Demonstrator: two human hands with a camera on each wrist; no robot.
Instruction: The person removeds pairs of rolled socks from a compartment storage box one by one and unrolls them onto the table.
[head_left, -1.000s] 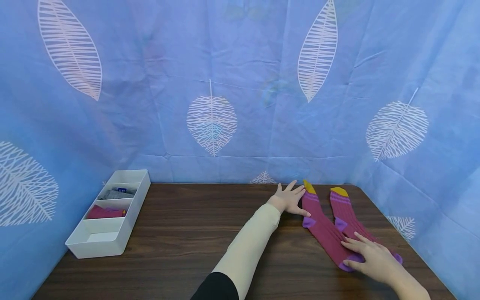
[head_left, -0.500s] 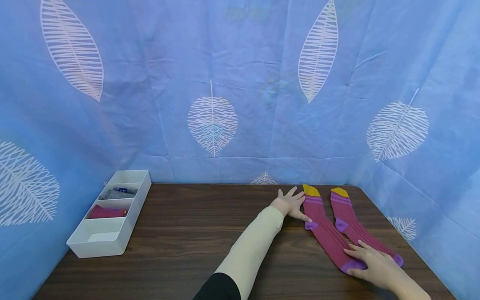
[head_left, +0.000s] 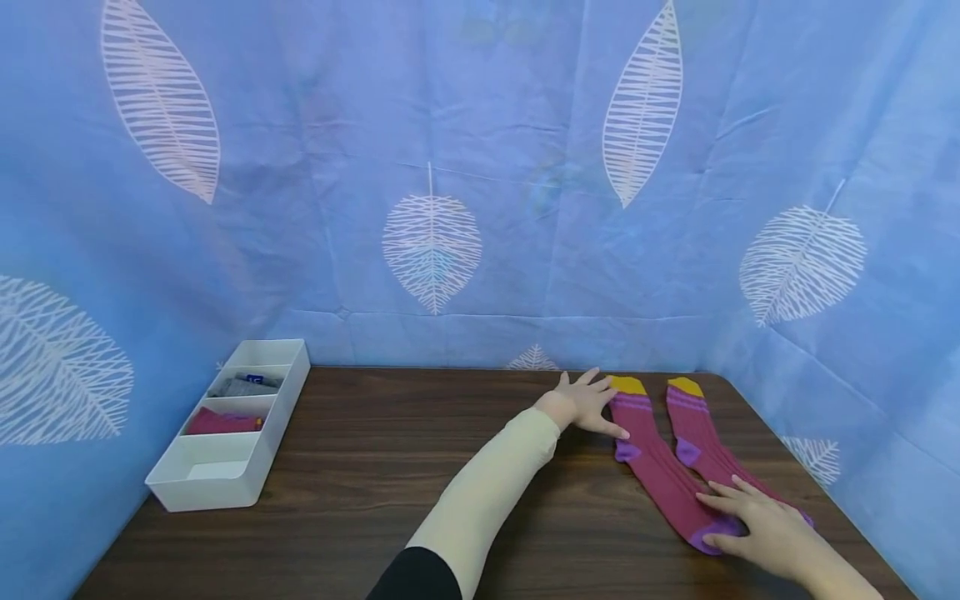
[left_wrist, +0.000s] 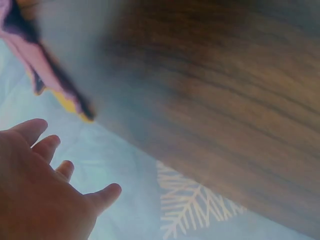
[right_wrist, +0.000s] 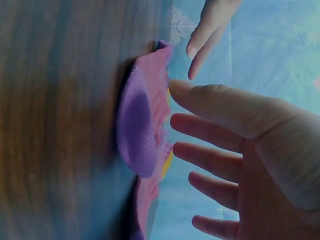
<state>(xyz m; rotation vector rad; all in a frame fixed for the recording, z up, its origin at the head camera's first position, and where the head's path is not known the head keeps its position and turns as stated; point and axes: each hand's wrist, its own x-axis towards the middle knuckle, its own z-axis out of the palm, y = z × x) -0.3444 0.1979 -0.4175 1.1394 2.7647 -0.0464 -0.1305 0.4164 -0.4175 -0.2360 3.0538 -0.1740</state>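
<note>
Two long maroon socks with yellow toes and purple heels and cuffs lie side by side at the right of the table in the head view: a left sock (head_left: 663,475) and a right sock (head_left: 708,437). My left hand (head_left: 588,407) has its fingers spread at the yellow toe of the left sock. Over the purple cuffs is my right hand (head_left: 765,529), fingers extended, covering part of the right sock's near end. In the right wrist view, a purple cuff (right_wrist: 135,130) stands slightly raised before the straight fingers (right_wrist: 207,132).
A white divided box (head_left: 243,479) stands on the left of the dark wooden table (head_left: 375,467). One compartment holds a folded grey item (head_left: 243,387), another a folded maroon item (head_left: 221,422). A blue leaf-print curtain (head_left: 517,250) hangs behind and at both sides.
The left sock has shifted slightly toward the front edge, and its yellow toe now lies flatter and wider. My right hand has moved slightly nearer with it. The head view has turned slightly left.
</note>
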